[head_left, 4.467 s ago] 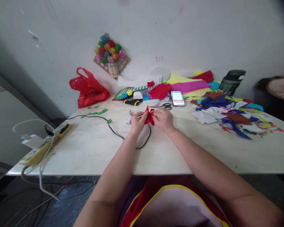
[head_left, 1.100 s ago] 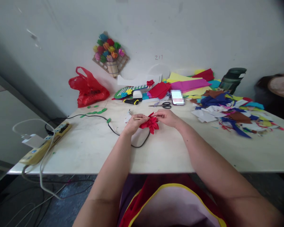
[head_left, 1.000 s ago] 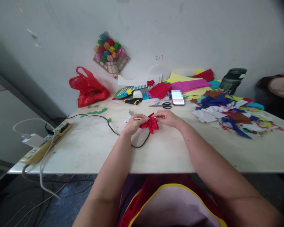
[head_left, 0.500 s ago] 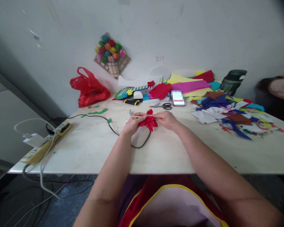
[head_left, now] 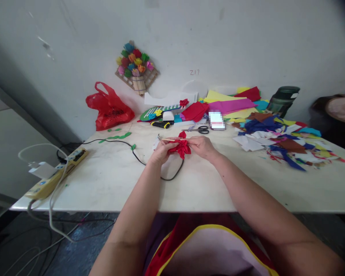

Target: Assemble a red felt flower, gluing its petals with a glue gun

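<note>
Above the table a red paper flower (head_left: 183,148) with pointed petals is between my two hands. My left hand (head_left: 162,150) is closed on its left side, fingers pinching it. A thin pale wooden stick (head_left: 169,140) lies across those fingers and reaches toward the flower. My right hand (head_left: 201,145) is closed in a pinch at the flower's right edge; its fingertips are too small to show exactly what they grip. Just beyond the hands lie black-handled scissors (head_left: 202,130). Behind my left hand a small whitish device (head_left: 156,142) is partly hidden.
A black cord (head_left: 138,156) loops under the hands. Left are a power strip (head_left: 74,157) and a red plastic bag (head_left: 112,109). Paper scraps (head_left: 287,142) pile at right near a dark bottle (head_left: 282,100). A phone (head_left: 217,120) and a yellow-black cutter (head_left: 160,124) lie at the back.
The flower has turned slightly between my hands, and the wooden stick sits a little higher and more slanted. Both hands stay in nearly the same place.
</note>
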